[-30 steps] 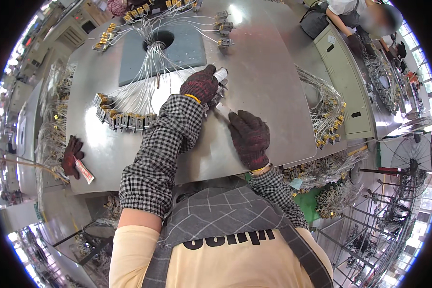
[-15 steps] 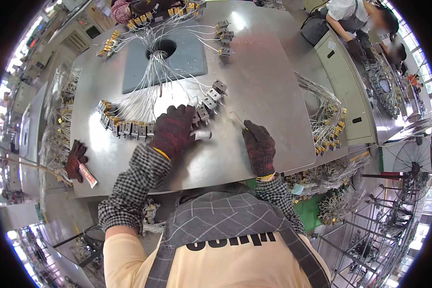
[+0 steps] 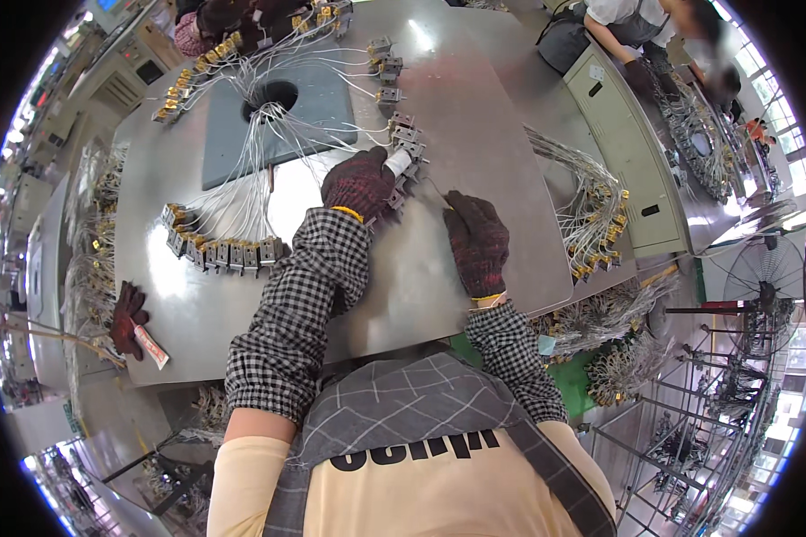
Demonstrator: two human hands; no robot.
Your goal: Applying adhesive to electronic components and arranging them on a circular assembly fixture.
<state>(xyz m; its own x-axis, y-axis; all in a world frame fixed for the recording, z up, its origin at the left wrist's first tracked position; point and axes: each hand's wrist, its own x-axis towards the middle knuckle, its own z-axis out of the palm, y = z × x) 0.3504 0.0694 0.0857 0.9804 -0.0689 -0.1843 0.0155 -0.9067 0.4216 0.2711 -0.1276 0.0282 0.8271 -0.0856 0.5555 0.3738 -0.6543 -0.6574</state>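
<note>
My left hand (image 3: 358, 186), in a dark red knit glove, is closed around a small white cylindrical bottle (image 3: 398, 162). It reaches over the right part of a curved row of small metal blocks with white wires (image 3: 405, 143); some blocks there are hidden by the hand. More metal blocks (image 3: 233, 254) of the row lie to its left on the steel table (image 3: 475, 116). To the right, my right hand (image 3: 476, 242), gloved alike, is closed on a thin wire-like tool (image 3: 433, 186), whose tip points toward the blocks. Its grip end is hidden in the fingers.
A grey board (image 3: 219, 134) with a round hole gathers the wires. A loose glove (image 3: 127, 315) and a tube (image 3: 151, 347) lie at the left edge. Wire bundles (image 3: 591, 215) hang at the right. Another person's hand (image 3: 640, 79) works at the far right; a fan (image 3: 766, 268) stands nearby.
My left hand has moved up and right along the row with the white bottle, uncovering blocks in the middle. My right hand still holds the thin tool. The whole view has shifted slightly.
</note>
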